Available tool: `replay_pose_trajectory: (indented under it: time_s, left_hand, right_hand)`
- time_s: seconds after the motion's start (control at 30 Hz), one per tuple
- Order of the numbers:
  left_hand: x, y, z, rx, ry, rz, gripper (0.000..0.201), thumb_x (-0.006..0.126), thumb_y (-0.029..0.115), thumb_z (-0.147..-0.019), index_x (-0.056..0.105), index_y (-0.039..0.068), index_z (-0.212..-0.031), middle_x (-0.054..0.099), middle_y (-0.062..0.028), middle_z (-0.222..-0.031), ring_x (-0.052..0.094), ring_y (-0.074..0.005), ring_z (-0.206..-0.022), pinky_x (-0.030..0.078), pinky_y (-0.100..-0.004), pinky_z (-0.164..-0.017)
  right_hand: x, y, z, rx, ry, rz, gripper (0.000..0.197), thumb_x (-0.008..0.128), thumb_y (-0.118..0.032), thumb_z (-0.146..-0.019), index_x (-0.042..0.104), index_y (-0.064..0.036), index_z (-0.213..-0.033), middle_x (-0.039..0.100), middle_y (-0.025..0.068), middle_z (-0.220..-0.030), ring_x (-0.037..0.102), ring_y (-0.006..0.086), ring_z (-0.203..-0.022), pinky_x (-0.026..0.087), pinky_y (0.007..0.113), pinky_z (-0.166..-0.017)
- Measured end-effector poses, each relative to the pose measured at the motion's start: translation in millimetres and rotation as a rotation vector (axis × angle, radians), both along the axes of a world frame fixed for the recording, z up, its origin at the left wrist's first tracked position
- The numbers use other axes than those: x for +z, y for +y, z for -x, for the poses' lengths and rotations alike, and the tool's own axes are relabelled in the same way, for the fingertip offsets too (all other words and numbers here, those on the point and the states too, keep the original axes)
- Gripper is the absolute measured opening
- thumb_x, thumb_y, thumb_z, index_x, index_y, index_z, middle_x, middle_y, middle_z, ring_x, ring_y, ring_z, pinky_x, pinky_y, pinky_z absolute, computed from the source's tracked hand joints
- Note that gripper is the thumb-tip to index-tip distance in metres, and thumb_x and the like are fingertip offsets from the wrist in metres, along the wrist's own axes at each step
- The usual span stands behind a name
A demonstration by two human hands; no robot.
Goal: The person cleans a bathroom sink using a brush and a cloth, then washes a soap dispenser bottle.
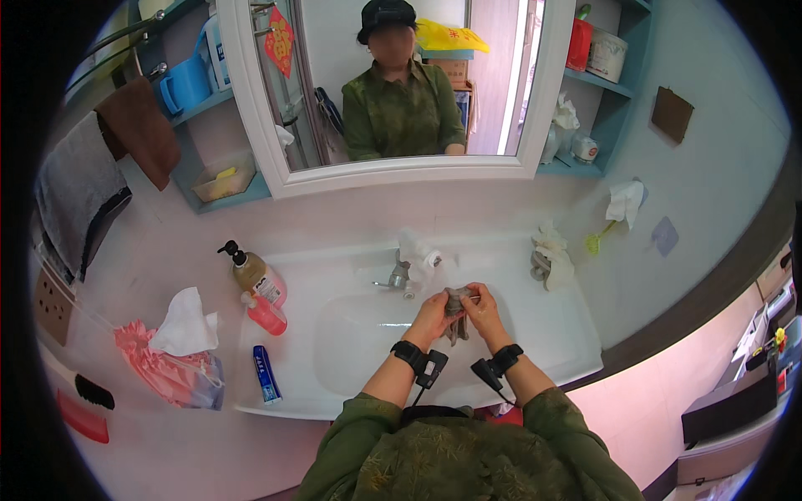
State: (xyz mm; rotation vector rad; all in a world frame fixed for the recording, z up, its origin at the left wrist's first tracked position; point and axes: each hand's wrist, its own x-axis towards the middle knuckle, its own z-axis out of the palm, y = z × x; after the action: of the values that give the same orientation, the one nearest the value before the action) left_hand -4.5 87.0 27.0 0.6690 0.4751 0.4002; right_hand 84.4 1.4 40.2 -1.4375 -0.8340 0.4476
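Note:
Over the right part of the white sink [342, 305], my left hand [433, 316] and my right hand [484, 314] hold a small, crumpled grey-brown cloth [456, 332] between them. Fingers of both hands are closed on its upper part, and its lower end hangs down. Whether it is a rag or a sock cannot be made out. Just beyond and left of my hands stands the metal faucet [400, 274], with a whitish, crumpled wrap [418, 248] beside it. Both wrists wear black straps with small devices.
On the sink's left side are a pump bottle [259, 277], a pink bottle [266, 314] and a blue tube [266, 374]. Crumpled cloths [551, 257] lie at the back right. A framed mirror [401, 171] hangs above, between blue shelves [608, 125]. Towels [79, 192] hang left.

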Motion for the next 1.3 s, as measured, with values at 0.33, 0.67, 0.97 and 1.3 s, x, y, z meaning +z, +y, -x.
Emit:
replay_pose_trajectory:
  time_s: [0.33, 0.67, 0.97, 1.3]
  left_hand:
    - [-25, 36, 20, -0.123, 0.068, -0.112, 0.027, 0.046, 0.027, -0.085, 0.049, 0.004, -0.098, 0.055, -0.0072, -0.091, 0.054, -0.0159, -0.080, 0.045, -0.0318, -0.067]
    - [-63, 42, 53, -0.071, 0.445, -0.254, 0.037, 0.051, 0.025, -0.081, 0.043, 0.005, -0.110, 0.052, -0.0083, -0.098, 0.054, -0.0211, -0.070, 0.049, -0.0327, -0.059]
    - [-83, 74, 122, 0.069, 0.404, -0.046, 0.042, 0.047, 0.025, -0.084, 0.036, 0.000, -0.117, 0.042, -0.0115, -0.112, 0.052, -0.0243, -0.082, 0.050, -0.0355, -0.068]
    - [-93, 109, 220, 0.271, 0.415, -0.020, 0.035, 0.045, 0.024, -0.086, 0.040, 0.004, -0.114, 0.043, -0.0083, -0.114, 0.053, -0.0230, -0.081, 0.049, -0.0336, -0.067]
  right_hand:
    - [-21, 7, 6, 0.246, 0.229, 0.335, 0.064, 0.064, -0.029, -0.070, 0.034, 0.0005, -0.118, 0.047, 0.0132, -0.104, 0.048, 0.0200, -0.090, 0.042, 0.030, -0.075]
    - [-82, -25, -20, -0.104, 0.388, 0.513, 0.027, 0.062, -0.023, -0.071, 0.049, 0.0005, -0.076, 0.051, 0.0060, -0.067, 0.049, 0.0124, -0.055, 0.043, 0.023, -0.048]
    - [-164, -31, 13, -0.135, -0.316, 1.040, 0.030, 0.054, -0.019, -0.073, 0.050, 0.0075, -0.088, 0.055, 0.0250, -0.085, 0.053, 0.0361, -0.082, 0.044, 0.038, -0.071]
    - [-179, 99, 181, 1.013, -0.582, 0.778, 0.020, 0.049, -0.017, -0.071, 0.056, 0.0004, -0.076, 0.057, 0.0166, -0.084, 0.054, 0.0308, -0.081, 0.044, 0.038, -0.069]
